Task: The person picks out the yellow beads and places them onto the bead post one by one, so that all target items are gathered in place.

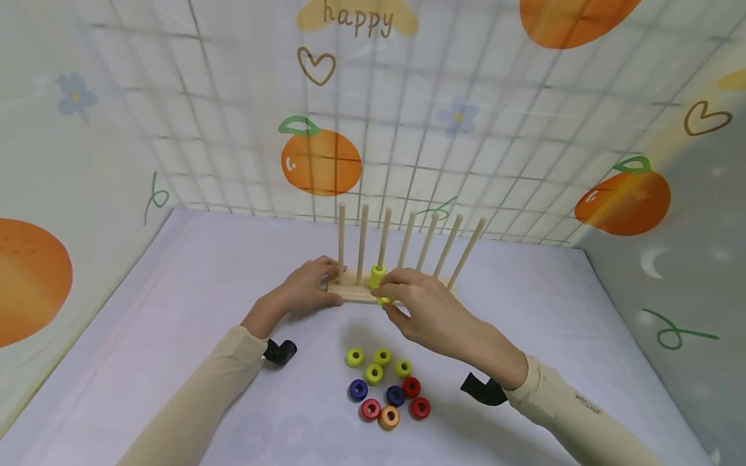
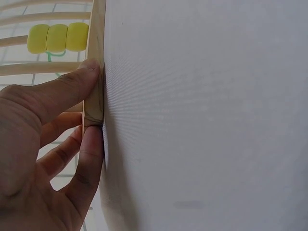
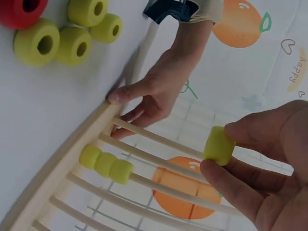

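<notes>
Bright oranges dotted the white walls (image 1: 239, 84) around the pale worktop (image 1: 513, 304), grid lines crossing the far one! Toward the worktop's far edge stood the wooden rack (image 1: 357, 294), left hand (image 1: 303, 285) gripping its left end. And the right hand (image 1: 434, 314) pinched a yellow bead (image 3: 219, 145), three yellow beads (image 3: 106, 164) already threaded; loose beads (image 1: 389, 399) lay toward the near edge.

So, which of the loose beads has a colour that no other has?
The orange bead, lowest in the head view; the other loose beads are yellow, red or blue.
</notes>
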`<state>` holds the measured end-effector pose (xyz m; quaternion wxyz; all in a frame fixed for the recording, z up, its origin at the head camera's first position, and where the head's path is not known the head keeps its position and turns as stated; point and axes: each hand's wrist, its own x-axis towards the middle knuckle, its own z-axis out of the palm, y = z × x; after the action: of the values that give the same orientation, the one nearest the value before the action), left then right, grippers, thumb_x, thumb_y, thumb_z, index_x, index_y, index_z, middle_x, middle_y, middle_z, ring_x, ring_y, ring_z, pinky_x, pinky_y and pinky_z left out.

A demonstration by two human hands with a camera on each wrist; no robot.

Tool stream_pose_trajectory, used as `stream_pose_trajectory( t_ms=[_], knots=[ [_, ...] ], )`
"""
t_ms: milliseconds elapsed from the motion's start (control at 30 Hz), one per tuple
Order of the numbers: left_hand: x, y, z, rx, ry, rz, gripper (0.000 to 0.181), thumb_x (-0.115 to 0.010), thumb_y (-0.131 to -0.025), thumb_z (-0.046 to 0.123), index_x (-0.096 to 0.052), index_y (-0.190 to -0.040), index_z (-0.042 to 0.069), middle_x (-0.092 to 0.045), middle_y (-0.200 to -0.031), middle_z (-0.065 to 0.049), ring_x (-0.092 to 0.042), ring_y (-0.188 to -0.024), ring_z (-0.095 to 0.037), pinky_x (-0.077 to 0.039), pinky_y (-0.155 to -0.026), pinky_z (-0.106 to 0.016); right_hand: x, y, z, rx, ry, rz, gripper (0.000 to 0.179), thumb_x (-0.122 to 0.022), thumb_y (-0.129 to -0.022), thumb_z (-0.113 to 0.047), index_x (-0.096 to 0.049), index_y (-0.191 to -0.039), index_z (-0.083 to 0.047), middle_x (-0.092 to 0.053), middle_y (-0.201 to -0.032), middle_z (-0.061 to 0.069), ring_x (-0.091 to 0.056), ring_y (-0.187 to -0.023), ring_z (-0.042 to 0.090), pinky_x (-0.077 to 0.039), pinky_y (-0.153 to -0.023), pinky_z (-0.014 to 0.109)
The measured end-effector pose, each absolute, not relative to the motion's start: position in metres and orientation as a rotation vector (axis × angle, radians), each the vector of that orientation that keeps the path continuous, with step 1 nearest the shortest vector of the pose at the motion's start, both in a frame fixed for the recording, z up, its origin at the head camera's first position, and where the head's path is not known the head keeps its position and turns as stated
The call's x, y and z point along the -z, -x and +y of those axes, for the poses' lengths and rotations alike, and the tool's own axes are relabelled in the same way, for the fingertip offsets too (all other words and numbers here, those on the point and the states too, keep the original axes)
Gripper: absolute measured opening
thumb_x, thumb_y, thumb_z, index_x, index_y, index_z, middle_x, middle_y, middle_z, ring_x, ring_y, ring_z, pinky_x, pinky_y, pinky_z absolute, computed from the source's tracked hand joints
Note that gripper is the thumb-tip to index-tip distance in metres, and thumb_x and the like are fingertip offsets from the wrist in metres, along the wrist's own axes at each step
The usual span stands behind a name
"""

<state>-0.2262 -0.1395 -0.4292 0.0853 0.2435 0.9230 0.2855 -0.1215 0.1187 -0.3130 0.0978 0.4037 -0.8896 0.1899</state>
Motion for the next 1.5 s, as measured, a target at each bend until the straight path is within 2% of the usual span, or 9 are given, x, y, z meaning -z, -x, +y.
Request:
stream_pose_trajectory(
  t_ms=[367,633,1000,1333,1500],
  knots=[
    [0.432,0.232,-0.142,-0.85,-0.783,2.751,0.067,-0.082,-0.084,0.03,-0.057,-0.139,0.002,-0.052,-0.141,-0.014,-0.048,-0.13,-0.035,-0.039,-0.108,-0.05,0.299,0.117,0.12,-0.533,-1.202,-2.594,0.022,-0.076,-0.086,-0.004,-0.076,-0.108,-0.006,-0.069,-0.109,0.005,-0.065,-0.1,0.019,-0.057,-0.076,0.029],
    [0.432,0.229,-0.142,-0.851,-0.747,2.748,0.067,-0.082,-0.084,0.029,-0.057,-0.139,0.001,-0.052,-0.142,-0.014,-0.047,-0.131,-0.035,-0.038,-0.109,-0.05,0.287,0.117,0.121,-0.497,-1.324,-2.434,0.026,-0.075,-0.086,-0.001,-0.074,-0.112,-0.005,-0.067,-0.111,0.008,-0.065,-0.103,0.022,-0.057,-0.073,0.028],
    [0.431,0.23,-0.139,-0.845,-0.73,2.751,0.066,-0.082,-0.084,0.029,-0.057,-0.14,0.003,-0.051,-0.143,-0.013,-0.045,-0.133,-0.035,-0.037,-0.11,-0.051,0.267,0.114,0.134,-0.584,-1.454,-2.362,0.026,-0.074,-0.086,0.001,-0.074,-0.111,-0.005,-0.067,-0.111,0.005,-0.066,-0.101,0.019,-0.056,-0.073,0.025],
    [0.432,0.233,-0.137,-0.867,-0.731,2.729,0.066,-0.082,-0.084,0.03,-0.057,-0.14,0.004,-0.052,-0.142,-0.011,-0.046,-0.132,-0.034,-0.036,-0.11,-0.049,0.274,0.102,0.152,-0.545,-1.522,-2.307,0.03,-0.077,-0.081,0.003,-0.075,-0.11,-0.005,-0.066,-0.109,0.006,-0.065,-0.091,0.016,-0.055,-0.066,0.021],
    [0.428,0.23,-0.137,-0.838,-0.699,2.74,0.066,-0.083,-0.084,0.029,-0.058,-0.14,0.005,-0.052,-0.143,-0.01,-0.045,-0.133,-0.033,-0.036,-0.11,-0.049,0.277,0.098,0.152,-0.609,-1.529,-2.282,0.029,-0.075,-0.083,0.003,-0.074,-0.111,-0.005,-0.066,-0.112,0.005,-0.065,-0.098,0.018,-0.056,-0.069,0.022]
  ],
)
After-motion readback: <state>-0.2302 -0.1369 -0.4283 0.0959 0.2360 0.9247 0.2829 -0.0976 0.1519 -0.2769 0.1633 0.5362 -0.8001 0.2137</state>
